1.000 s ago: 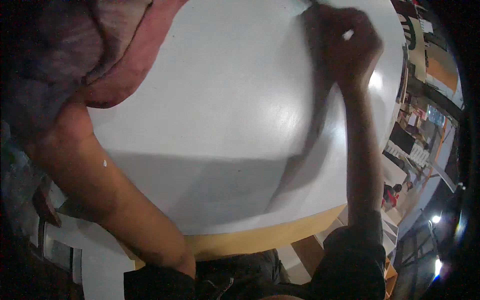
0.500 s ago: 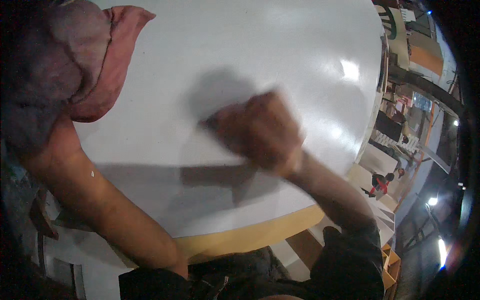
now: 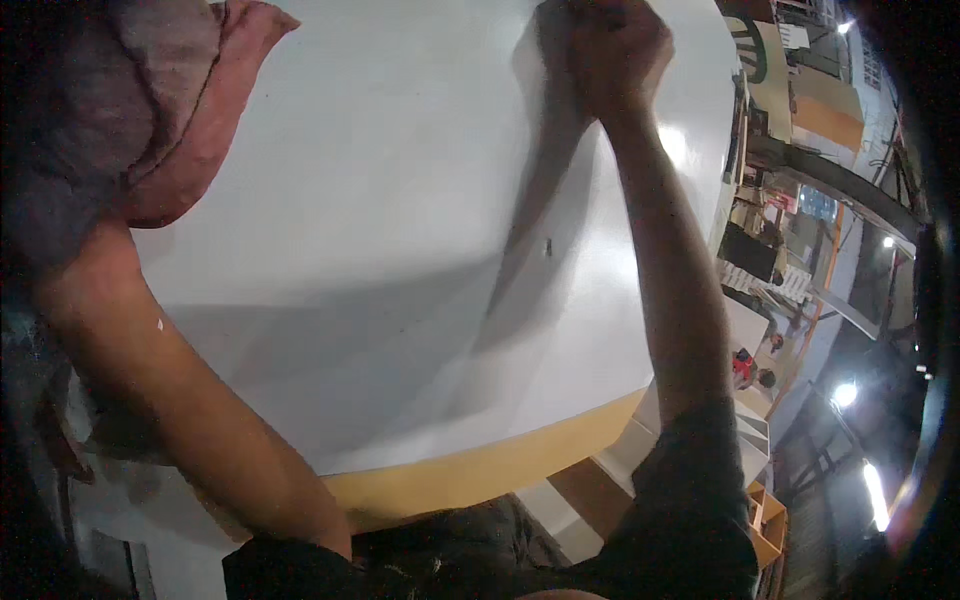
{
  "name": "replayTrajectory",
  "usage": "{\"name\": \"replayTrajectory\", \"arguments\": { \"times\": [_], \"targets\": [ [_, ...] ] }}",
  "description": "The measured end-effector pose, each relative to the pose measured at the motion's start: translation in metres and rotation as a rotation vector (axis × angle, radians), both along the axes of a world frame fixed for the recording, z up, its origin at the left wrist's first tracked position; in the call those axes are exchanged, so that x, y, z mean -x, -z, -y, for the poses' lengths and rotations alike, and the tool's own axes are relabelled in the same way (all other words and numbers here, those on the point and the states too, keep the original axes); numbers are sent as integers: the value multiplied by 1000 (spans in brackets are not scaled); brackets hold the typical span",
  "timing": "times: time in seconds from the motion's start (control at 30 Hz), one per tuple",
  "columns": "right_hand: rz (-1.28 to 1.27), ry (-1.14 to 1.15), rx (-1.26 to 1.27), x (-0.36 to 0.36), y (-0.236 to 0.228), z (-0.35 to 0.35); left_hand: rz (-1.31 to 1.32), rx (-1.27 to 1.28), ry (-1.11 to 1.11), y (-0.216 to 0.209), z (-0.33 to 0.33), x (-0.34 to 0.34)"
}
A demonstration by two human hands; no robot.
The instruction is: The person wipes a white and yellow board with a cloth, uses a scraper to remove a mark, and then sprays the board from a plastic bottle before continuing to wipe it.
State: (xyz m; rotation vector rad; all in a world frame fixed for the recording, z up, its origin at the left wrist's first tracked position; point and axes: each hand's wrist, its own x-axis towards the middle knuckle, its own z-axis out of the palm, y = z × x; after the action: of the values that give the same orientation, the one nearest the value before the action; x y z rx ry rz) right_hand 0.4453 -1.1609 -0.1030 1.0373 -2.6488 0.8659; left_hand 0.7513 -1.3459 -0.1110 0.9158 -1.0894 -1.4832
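A large glossy white panel (image 3: pixel 400 150) with a yellowish front edge (image 3: pixel 480 455) spreads out in front of me. My right hand (image 3: pixel 622 60) is at its far side, fingers curled closed against or just above the surface. Whatever that hand grips, if anything, is hidden. On the left, a reddish-brown cloth (image 3: pixel 195 150) covers the end of my left forearm (image 3: pixel 190 380). It hides my left hand and its fingers. A small dark speck (image 3: pixel 548 247) shows on the white surface, below the right hand.
Beyond the right edge is a workshop with stacked boards (image 3: pixel 825 105), a person in red (image 3: pixel 742 368) and bright lamps (image 3: pixel 875 495). An open wooden box (image 3: pixel 768 525) stands low at the right, near my right sleeve.
My right hand has swept away from me and to the right, from the panel's middle to its far side. The speck now shows on the panel. My left arm and the cloth are nearly unmoved.
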Motion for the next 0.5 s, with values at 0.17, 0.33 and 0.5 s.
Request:
{"name": "replayTrajectory", "arguments": {
  "times": [0.17,0.33,0.5],
  "targets": [
    [-82,-664,-59,-130,6,-43,59,38,-76,-8,6,1],
    [351,-562,66,-243,-34,-143,326,193,-57,2,13,41],
    [197,130,32,-305,-59,-259,1146,988,-17,6,-8,63]
  ]
}}
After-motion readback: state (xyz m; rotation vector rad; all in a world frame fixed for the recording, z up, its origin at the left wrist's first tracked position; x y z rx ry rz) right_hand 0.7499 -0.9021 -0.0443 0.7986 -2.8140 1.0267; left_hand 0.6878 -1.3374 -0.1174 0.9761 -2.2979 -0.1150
